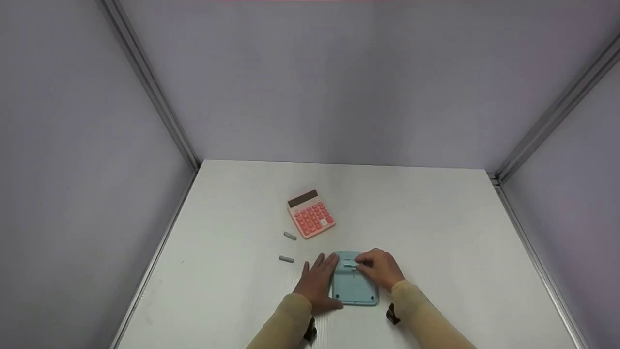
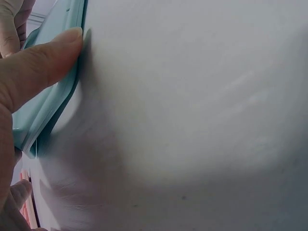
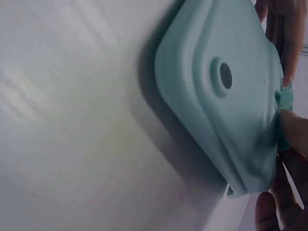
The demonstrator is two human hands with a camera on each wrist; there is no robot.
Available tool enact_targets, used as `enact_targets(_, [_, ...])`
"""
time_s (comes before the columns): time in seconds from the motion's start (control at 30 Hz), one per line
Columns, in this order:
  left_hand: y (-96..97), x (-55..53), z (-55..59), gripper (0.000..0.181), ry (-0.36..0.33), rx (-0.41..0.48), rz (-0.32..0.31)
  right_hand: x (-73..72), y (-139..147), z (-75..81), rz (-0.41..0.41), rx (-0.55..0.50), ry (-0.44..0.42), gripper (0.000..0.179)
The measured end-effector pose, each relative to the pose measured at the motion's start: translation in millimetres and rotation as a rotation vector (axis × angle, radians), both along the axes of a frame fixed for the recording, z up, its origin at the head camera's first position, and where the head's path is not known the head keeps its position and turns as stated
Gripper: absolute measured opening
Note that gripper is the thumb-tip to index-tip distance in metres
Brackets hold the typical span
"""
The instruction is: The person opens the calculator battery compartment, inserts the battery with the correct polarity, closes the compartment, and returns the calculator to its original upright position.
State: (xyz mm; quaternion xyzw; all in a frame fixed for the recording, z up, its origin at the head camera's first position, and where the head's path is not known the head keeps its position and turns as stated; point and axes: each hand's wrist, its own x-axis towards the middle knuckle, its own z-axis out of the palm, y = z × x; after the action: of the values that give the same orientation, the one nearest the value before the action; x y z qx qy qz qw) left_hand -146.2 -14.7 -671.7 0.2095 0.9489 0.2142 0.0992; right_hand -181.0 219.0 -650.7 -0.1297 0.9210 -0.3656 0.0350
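A light-blue calculator (image 1: pixel 356 288) lies face down on the table, its back with dark round feet upward. My left hand (image 1: pixel 318 283) rests along its left side, fingers spread and thumb straight; in the left wrist view the thumb (image 2: pixel 45 60) presses its edge. Over the upper back, my right hand (image 1: pixel 382 269) pinches a small teal battery cover (image 3: pixel 286 97) at the battery compartment (image 1: pixel 348 263). The cover stands up from the back in the right wrist view. My fingers hide part of it, and the compartment's inside is too small to make out.
Two grey battery-like cylinders lie left of the blue calculator, one upper (image 1: pixel 290 236) and one lower (image 1: pixel 286 259). Beyond them a pink calculator (image 1: pixel 312 215) lies keys up. Grey panels (image 1: pixel 339 82) stand around the white table (image 1: pixel 232 208).
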Motion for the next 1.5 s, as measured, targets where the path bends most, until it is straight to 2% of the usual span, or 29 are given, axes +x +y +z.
enact_targets(0.2, [1.2, -1.3, -0.5, 0.127, 0.016, -0.019, -0.009, -0.6, 2.0, 0.3, 0.028, 0.015, 0.056, 0.018])
enact_targets(0.57, [0.5, -2.5, -2.2, 0.127, 0.004, -0.021, -0.002, -3.0, 1.6, 2.0, 0.018, 0.021, -0.004, 0.018])
enact_targets(0.97, [1.0, -1.3, 2.5, 0.125, -0.008, -0.029, -0.004, -4.4, 2.7, -0.1, 0.062, 0.026, 0.018, 0.02])
enact_targets(1.13, [0.7, -1.5, 4.3, 0.125, -0.004, -0.026, -0.008, -3.6, 3.0, -4.4, 0.085, 0.071, 0.12, 0.027])
enact_targets(1.27, [0.3, -2.5, 3.8, 0.124, 0.006, -0.033, -0.016, -2.7, 1.4, -5.6, 0.126, 0.172, 0.285, 0.038])
enact_targets(1.37, [0.3, -3.4, 0.9, 0.124, 0.021, -0.03, -0.018, -2.1, -1.1, -4.6, 0.162, 0.259, 0.388, 0.039])
enact_targets(1.43, [0.5, -3.7, -1.4, 0.125, 0.027, -0.025, -0.018, -1.5, -2.6, -3.8, 0.178, 0.301, 0.412, 0.036])
enact_targets(1.5, [0.8, -3.7, -3.6, 0.125, 0.026, -0.019, -0.013, -0.7, -3.6, -2.8, 0.187, 0.326, 0.395, 0.032])
